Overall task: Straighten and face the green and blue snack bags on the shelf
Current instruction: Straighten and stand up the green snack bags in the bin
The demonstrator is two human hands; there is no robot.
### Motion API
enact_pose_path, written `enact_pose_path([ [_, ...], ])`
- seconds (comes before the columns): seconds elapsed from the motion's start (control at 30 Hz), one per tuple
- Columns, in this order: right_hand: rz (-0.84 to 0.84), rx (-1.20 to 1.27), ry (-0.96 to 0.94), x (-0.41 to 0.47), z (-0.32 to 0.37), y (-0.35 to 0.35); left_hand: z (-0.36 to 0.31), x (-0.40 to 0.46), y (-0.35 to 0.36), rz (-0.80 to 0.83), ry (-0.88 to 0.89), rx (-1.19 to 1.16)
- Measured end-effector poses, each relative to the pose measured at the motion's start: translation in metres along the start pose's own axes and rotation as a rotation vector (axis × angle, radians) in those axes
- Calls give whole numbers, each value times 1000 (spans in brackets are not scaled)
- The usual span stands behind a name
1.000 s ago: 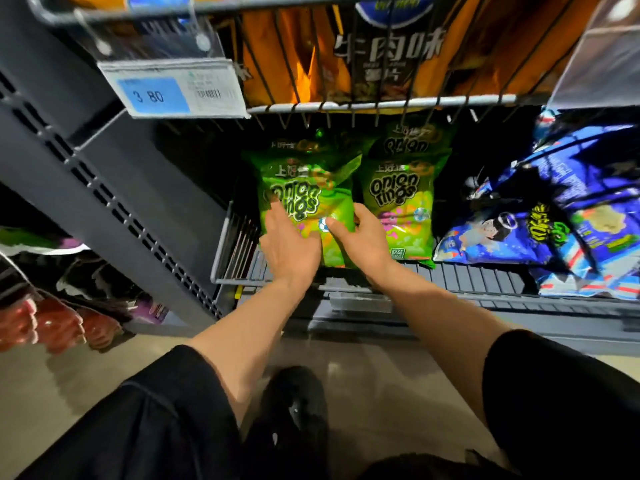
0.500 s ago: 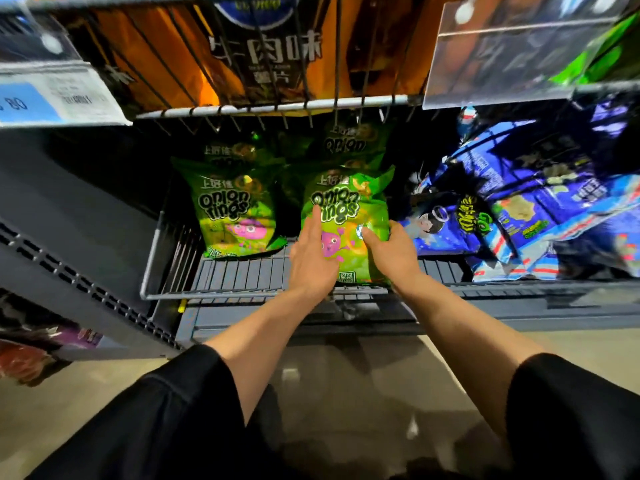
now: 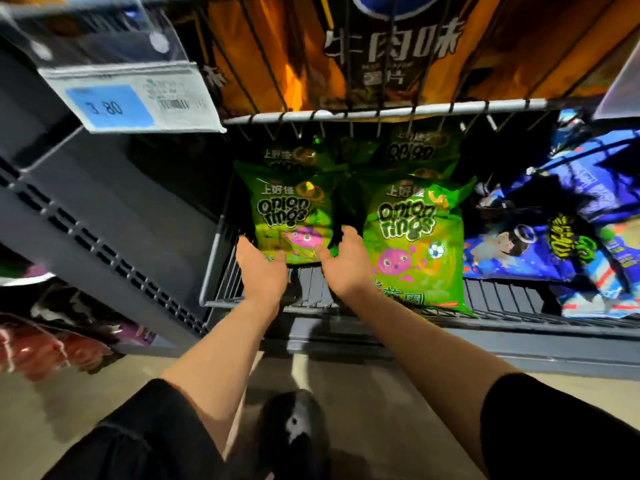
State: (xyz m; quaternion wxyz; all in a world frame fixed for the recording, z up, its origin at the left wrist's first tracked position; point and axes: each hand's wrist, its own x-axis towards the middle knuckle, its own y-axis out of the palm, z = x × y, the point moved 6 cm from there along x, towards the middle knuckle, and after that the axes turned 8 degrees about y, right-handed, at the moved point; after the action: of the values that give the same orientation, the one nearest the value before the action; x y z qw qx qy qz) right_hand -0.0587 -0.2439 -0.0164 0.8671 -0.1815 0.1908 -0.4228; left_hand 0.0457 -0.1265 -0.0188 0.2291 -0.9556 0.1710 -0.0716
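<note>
Both hands had left the right glossy green bag — left hand and right hand spread, flanking the left crinkly green bag; two behind, blue bags rightward.

Shelf: lowest level shown, under the wire rack.
Left onion ring bag: on the shelf, near its left end, standing face forward.
Right onion ring bag: just beside the left one, to its right, nearer the shelf's front edge.
Rear onion ring bags: behind the two front bags.
Snack bags with cartoon figures: right of the onion ring bags, lying tumbled on the same shelf.
Left hand: at the left bag's lower left corner.
Right hand: between the two front bags.
Chip bags: in the wire rack, above.
Price tag: upper left, on the rack's front.
</note>
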Motion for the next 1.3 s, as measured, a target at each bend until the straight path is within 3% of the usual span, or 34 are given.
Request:
enact_pose_path([
  [0.13,13,15,202,32,-9,19,13,34,11,70,-35,-53],
  [0.37,69,68,201,46,-4,35,19,41,28,161,-113,-236],
  [0.47,36,77,178,30,-5,36,27,38,16,159,-112,-124],
  [0.57,107,56,171,18,-7,40,20,19,1,196,-54,15],
  [0.67,212,32,217,12,-5,45,23,14,2,234,-47,24],
  [0.77,200,46,240,9,-9,40,33,17,9,248,-34,36],
  [0.93,79,268,158,16,4,18,21,14,5,167,25,53],
  [1.17,101,584,207,31,0,33,-5,17,15,125,51,241],
  [1.3,144,608,171,25,6,39,-7,17,18,92,74,385],
])
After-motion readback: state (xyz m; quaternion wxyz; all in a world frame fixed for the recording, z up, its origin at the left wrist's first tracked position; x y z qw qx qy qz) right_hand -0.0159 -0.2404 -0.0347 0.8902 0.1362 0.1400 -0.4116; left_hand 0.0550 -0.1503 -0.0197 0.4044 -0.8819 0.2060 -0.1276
